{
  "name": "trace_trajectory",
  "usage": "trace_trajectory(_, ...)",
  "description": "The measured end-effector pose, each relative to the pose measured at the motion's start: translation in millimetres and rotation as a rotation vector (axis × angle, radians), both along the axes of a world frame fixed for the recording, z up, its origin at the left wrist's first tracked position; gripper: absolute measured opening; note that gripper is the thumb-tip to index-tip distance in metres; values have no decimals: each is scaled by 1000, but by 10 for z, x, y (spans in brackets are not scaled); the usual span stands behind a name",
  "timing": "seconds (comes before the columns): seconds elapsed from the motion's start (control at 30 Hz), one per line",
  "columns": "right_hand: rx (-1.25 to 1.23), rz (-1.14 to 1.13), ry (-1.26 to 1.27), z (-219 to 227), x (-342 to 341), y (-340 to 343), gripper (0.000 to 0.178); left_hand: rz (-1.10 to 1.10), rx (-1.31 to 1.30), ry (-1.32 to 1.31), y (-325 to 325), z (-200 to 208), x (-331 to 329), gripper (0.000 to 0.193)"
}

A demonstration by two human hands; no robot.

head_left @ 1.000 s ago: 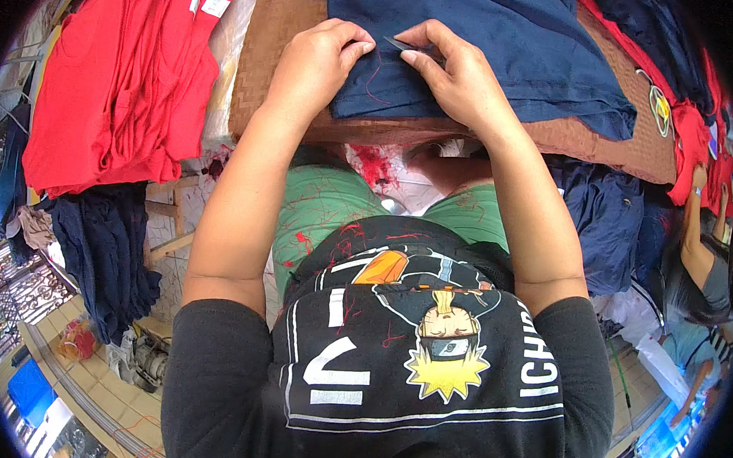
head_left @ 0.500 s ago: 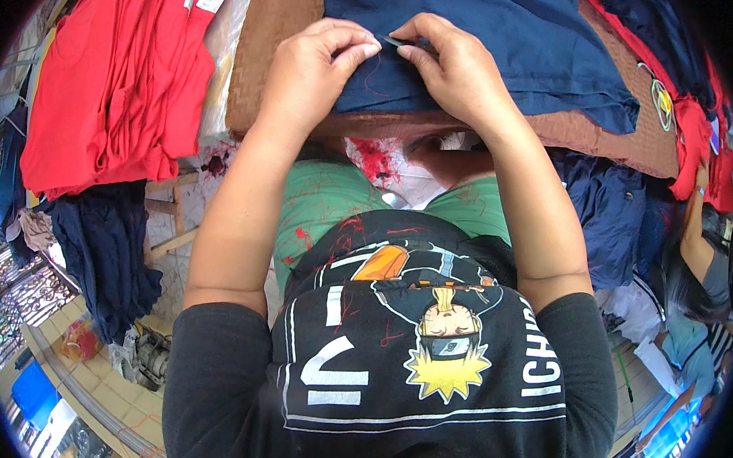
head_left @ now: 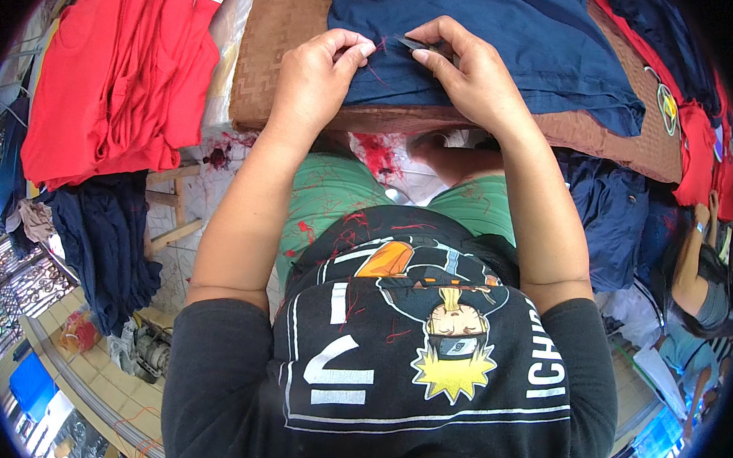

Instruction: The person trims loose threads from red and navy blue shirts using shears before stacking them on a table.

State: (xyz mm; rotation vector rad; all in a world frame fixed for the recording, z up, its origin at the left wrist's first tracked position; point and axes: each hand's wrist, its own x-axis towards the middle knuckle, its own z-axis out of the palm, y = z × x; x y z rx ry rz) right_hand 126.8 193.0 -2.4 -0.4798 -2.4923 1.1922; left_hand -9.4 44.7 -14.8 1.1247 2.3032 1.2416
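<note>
A navy blue garment [head_left: 536,67] is spread over a brown padded surface in front of me. Over its near left part, my left hand [head_left: 315,79] is closed in a pinch, with thin red thread [head_left: 377,74] at its fingertips. My right hand [head_left: 479,80] grips a small pair of dark thread snips [head_left: 409,43], whose tips point left toward the pinch, a short gap away. The palm hides most of the snips' body. Loose red fibres lie on the cloth between both hands.
Red garments [head_left: 124,80] with white tags hang at the left, above dark blue cloth [head_left: 101,246]. The brown padded surface [head_left: 281,52] ends just before my lap. More navy cloth [head_left: 598,218] hangs at the right, with another person [head_left: 699,275] beyond. Red thread scraps litter my green shorts [head_left: 327,185].
My right hand and the snips have shifted slightly right, widening the gap from my left hand. My left hand stays pinched. At far right, the other person's arms have moved.
</note>
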Motion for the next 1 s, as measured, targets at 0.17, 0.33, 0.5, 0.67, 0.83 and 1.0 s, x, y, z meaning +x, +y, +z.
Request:
trace_trajectory(0.17,105,86,-3,19,-9,20,20,-22,49,-75,25,-41,-28,24)
trace_trajectory(0.33,234,127,73,0,-91,25,21,-196,125,74,3,61,-81,21)
trace_trajectory(0.5,163,2,110,280,76,139,20,-725,223,34,-304,1002,-258,54)
trace_trajectory(0.67,-122,-208,60,675,278,137,17,-619,383,125,-543,1228,-394,37)
trace_trajectory(0.83,14,-231,64,300,565,429,20,-381,276,-141,-138,808,124,16)
trace_trajectory(1.0,-95,-266,-30,34,642,395,25,-209,128,138,148,95,375,24)
